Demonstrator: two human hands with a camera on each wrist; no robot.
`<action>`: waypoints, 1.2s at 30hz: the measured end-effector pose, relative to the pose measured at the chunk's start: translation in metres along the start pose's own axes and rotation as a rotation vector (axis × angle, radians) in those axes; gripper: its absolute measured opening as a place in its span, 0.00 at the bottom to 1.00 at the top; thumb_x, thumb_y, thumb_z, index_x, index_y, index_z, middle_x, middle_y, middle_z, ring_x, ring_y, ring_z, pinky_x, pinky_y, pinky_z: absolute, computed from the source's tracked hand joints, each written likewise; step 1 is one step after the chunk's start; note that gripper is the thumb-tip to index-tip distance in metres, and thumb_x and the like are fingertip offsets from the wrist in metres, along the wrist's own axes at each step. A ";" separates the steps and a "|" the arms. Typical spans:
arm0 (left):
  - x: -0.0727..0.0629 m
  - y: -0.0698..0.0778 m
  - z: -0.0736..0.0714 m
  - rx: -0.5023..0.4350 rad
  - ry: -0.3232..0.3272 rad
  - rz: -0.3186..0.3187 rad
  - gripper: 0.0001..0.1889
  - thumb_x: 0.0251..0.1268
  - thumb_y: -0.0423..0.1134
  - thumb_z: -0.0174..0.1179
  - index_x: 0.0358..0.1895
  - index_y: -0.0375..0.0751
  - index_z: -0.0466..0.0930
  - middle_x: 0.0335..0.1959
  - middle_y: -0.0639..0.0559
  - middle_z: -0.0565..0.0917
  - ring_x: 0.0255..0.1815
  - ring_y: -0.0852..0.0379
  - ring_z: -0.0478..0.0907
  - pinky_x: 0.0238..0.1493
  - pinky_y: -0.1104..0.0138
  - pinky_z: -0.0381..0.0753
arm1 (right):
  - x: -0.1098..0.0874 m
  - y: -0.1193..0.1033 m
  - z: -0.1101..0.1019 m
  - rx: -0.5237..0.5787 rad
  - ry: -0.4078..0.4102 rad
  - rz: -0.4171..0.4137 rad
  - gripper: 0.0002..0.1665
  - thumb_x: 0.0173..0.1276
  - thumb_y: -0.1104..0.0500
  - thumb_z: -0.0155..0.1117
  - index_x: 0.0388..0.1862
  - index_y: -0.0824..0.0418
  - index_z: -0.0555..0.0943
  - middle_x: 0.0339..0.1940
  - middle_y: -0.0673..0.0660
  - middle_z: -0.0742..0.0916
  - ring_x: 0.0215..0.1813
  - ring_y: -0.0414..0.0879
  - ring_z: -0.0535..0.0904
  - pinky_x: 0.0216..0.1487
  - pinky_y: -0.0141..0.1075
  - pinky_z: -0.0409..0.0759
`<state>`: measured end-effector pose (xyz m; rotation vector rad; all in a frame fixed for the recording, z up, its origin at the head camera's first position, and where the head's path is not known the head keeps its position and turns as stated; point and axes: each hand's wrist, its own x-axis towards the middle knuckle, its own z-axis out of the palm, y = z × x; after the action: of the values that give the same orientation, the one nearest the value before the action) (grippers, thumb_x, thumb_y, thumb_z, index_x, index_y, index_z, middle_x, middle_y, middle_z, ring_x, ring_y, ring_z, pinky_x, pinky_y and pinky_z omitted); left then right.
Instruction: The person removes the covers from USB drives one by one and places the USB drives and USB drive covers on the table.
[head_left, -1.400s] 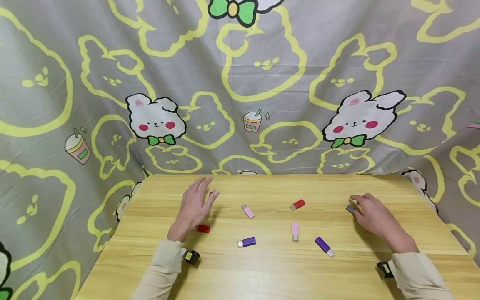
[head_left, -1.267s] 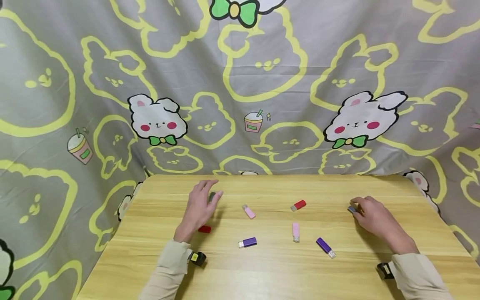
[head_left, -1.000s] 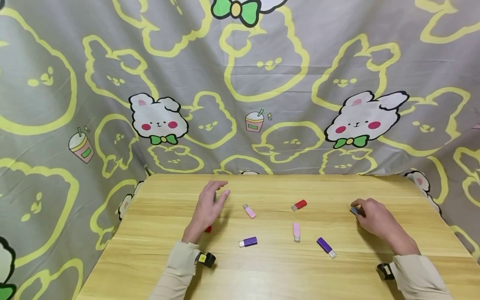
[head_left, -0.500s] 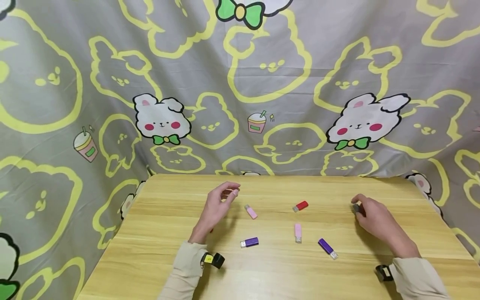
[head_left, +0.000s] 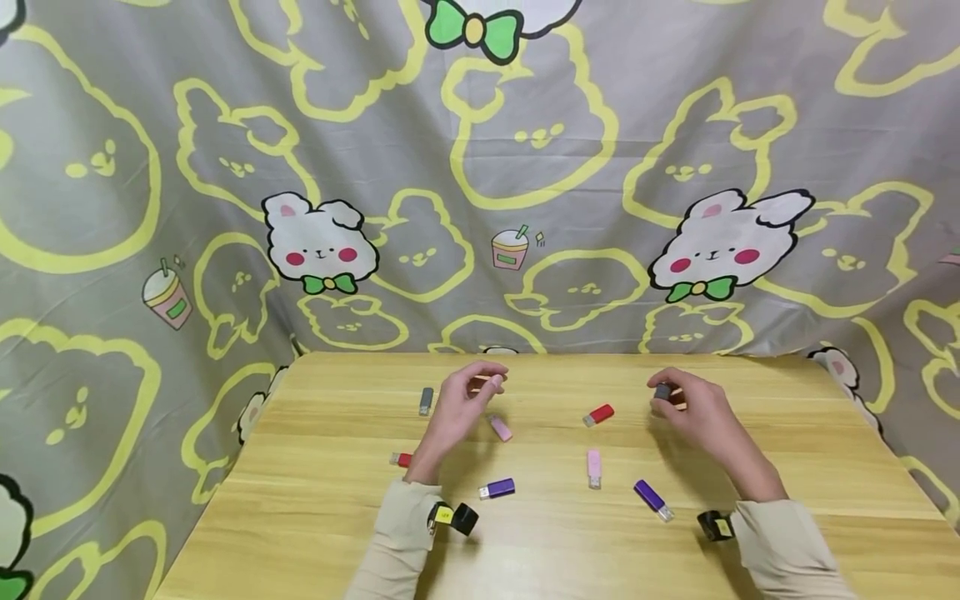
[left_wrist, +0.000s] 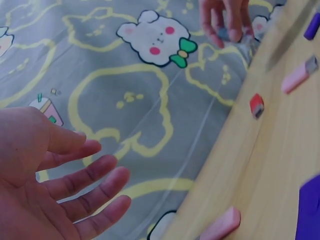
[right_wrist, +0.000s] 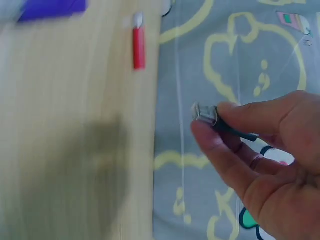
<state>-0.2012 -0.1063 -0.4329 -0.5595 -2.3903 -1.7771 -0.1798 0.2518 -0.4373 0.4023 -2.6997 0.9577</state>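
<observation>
My right hand (head_left: pixel 701 408) pinches a dark grey USB flash drive (right_wrist: pixel 207 115) between thumb and fingertips, raised above the table. Its metal plug sticks out past the fingertips in the right wrist view. My left hand (head_left: pixel 453 410) hovers with relaxed, slightly bent fingers and holds nothing. Below that hand lies a pink USB flash drive (head_left: pixel 501 429), partly covered. To its left are a grey flash drive (head_left: pixel 426 402) and a red one (head_left: pixel 404 460), the latter partly behind the wrist.
On the wooden table (head_left: pixel 555 550) lie a second red flash drive (head_left: pixel 600 415), another pink one (head_left: pixel 594 468) and two purple flash drives, one left (head_left: pixel 498 489) and one right (head_left: pixel 653 500). A patterned grey curtain (head_left: pixel 570 317) hangs behind the table.
My right hand has picked up the grey flash drive and brought it leftward. My left hand has moved right, uncovering the other grey flash drive.
</observation>
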 end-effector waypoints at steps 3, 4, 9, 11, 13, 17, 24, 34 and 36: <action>0.002 0.003 0.005 -0.015 -0.005 0.002 0.10 0.77 0.32 0.58 0.54 0.34 0.84 0.51 0.38 0.85 0.45 0.40 0.85 0.47 0.63 0.84 | 0.006 -0.010 0.008 0.053 0.039 0.012 0.11 0.60 0.70 0.77 0.38 0.62 0.83 0.33 0.56 0.88 0.37 0.56 0.88 0.34 0.38 0.85; 0.002 0.003 0.007 -0.017 -0.008 0.004 0.10 0.77 0.32 0.58 0.54 0.33 0.84 0.51 0.37 0.85 0.45 0.40 0.85 0.47 0.64 0.84 | 0.008 -0.013 0.010 0.063 0.053 0.013 0.10 0.59 0.68 0.78 0.35 0.61 0.84 0.32 0.55 0.88 0.36 0.55 0.88 0.33 0.35 0.83; 0.004 0.006 0.014 0.014 -0.030 -0.004 0.10 0.78 0.34 0.57 0.53 0.35 0.84 0.51 0.39 0.86 0.45 0.44 0.85 0.48 0.64 0.84 | 0.015 -0.024 0.019 0.060 0.118 0.012 0.11 0.54 0.66 0.83 0.27 0.57 0.85 0.28 0.52 0.89 0.33 0.50 0.87 0.30 0.29 0.79; 0.005 0.007 0.017 0.035 -0.035 -0.013 0.10 0.78 0.34 0.57 0.53 0.37 0.85 0.50 0.42 0.86 0.45 0.47 0.85 0.49 0.63 0.85 | 0.016 -0.028 0.023 0.082 0.129 0.024 0.11 0.54 0.66 0.83 0.26 0.57 0.86 0.28 0.52 0.89 0.33 0.49 0.88 0.30 0.28 0.79; 0.006 0.008 0.020 0.068 -0.036 -0.017 0.10 0.79 0.34 0.57 0.52 0.37 0.85 0.50 0.43 0.86 0.46 0.49 0.85 0.50 0.62 0.85 | 0.018 -0.034 0.027 0.121 0.137 0.038 0.10 0.54 0.65 0.84 0.27 0.57 0.86 0.28 0.52 0.89 0.33 0.48 0.88 0.30 0.27 0.80; 0.006 0.010 0.029 0.143 -0.057 -0.005 0.10 0.79 0.34 0.56 0.53 0.37 0.84 0.49 0.44 0.86 0.47 0.49 0.85 0.49 0.65 0.85 | 0.022 -0.046 0.036 0.269 0.159 0.067 0.09 0.55 0.63 0.83 0.28 0.59 0.88 0.30 0.54 0.90 0.33 0.43 0.87 0.33 0.24 0.82; 0.009 0.014 0.047 0.099 -0.084 0.014 0.09 0.77 0.32 0.58 0.52 0.38 0.85 0.49 0.46 0.87 0.49 0.49 0.85 0.49 0.68 0.84 | 0.025 -0.062 0.049 0.576 0.166 0.071 0.08 0.59 0.66 0.80 0.33 0.67 0.88 0.37 0.64 0.90 0.34 0.38 0.87 0.37 0.27 0.85; 0.011 0.012 0.065 -0.109 -0.027 -0.015 0.08 0.72 0.26 0.62 0.50 0.32 0.86 0.45 0.43 0.88 0.43 0.52 0.87 0.46 0.69 0.86 | 0.028 -0.068 0.066 0.710 0.161 0.041 0.06 0.61 0.68 0.78 0.34 0.68 0.88 0.37 0.65 0.90 0.35 0.40 0.88 0.38 0.30 0.86; 0.011 0.010 0.065 -0.124 -0.010 -0.021 0.07 0.71 0.26 0.62 0.48 0.32 0.86 0.43 0.43 0.88 0.41 0.50 0.87 0.45 0.68 0.86 | 0.029 -0.069 0.069 0.721 0.154 0.043 0.06 0.61 0.67 0.78 0.34 0.68 0.88 0.37 0.65 0.90 0.36 0.41 0.88 0.38 0.30 0.85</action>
<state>-0.1991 -0.0397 -0.4404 -0.5594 -2.3127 -1.9456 -0.1932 0.1512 -0.4407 0.3724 -2.1539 1.8766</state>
